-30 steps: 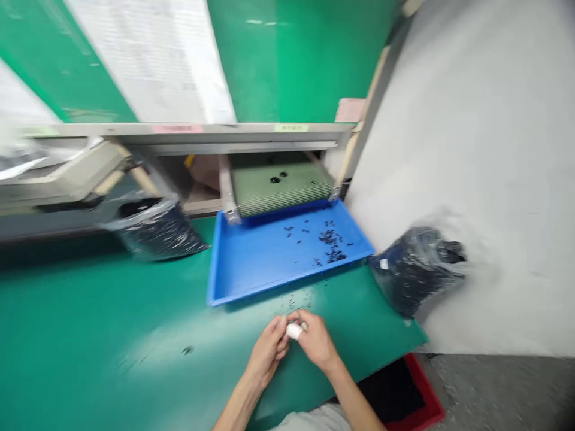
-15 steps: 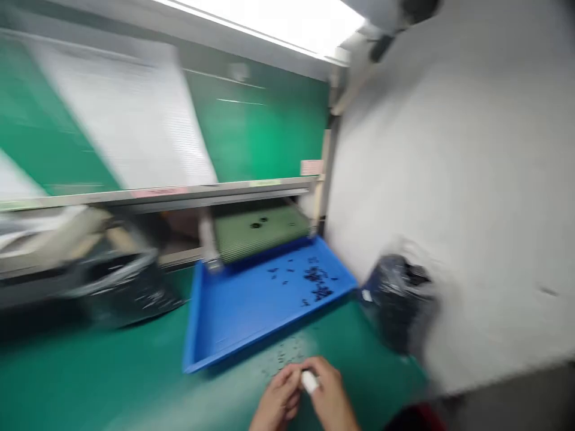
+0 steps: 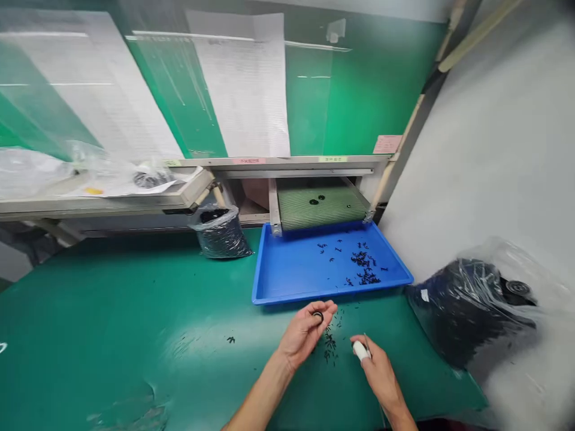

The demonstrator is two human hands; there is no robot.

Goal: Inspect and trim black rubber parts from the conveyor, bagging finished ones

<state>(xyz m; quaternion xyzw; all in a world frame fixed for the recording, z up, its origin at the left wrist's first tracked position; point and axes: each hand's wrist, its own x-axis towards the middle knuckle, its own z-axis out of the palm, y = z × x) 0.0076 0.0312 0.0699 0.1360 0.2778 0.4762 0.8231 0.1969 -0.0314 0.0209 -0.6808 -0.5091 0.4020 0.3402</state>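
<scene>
My left hand (image 3: 300, 336) is above the green table, palm turned up, its fingers closed on a small black ring (image 3: 318, 315). Lower and to the right, my right hand (image 3: 381, 372) is closed around a thin metal tool (image 3: 366, 342) whose tip sticks up past the fingers; its exact kind does not show. A white wrap (image 3: 360, 351) covers the thumb of that hand. Between and below the hands, small black scraps (image 3: 330, 344) lie scattered on the table. The two hands are apart.
A blue tray (image 3: 287, 293) holding black bits stands beneath a green ribbed conveyor belt (image 3: 296, 212) that carries several black round parts. Filled plastic bags stand on both sides: a smaller bag (image 3: 224, 236) left, a larger bag (image 3: 462, 311) against the wall right. A shelf (image 3: 193, 190) juts out left.
My hands were together and have moved apart; the left now shows a black ring in its fingers. The head view has swung left, so the tray and bags sit farther right.
</scene>
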